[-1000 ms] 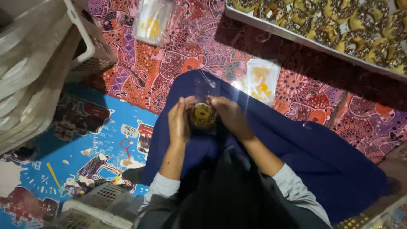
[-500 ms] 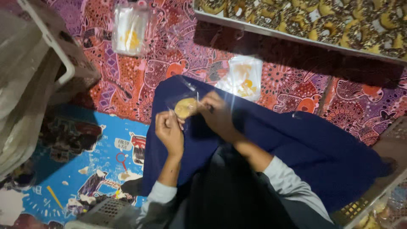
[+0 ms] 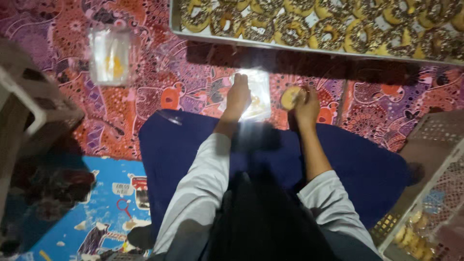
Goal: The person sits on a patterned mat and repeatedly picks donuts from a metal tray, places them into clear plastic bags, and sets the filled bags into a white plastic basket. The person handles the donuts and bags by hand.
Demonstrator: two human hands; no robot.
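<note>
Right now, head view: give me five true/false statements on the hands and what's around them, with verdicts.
1. The right hand holds a round yellow pastry. True.
2. The left hand rests on a clear plastic packet. True.
3. The metal tray at the top is bare. False: it is packed with chocolate-topped ring pastries.
4. Both hands hold the pastry together. False: only the right hand does; the left is apart, on the packet.
5. A second clear packet lies on the patterned cloth, upper left. True.

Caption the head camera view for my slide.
Left hand on a clear plastic pack; right hand holds a round pastry.
</note>
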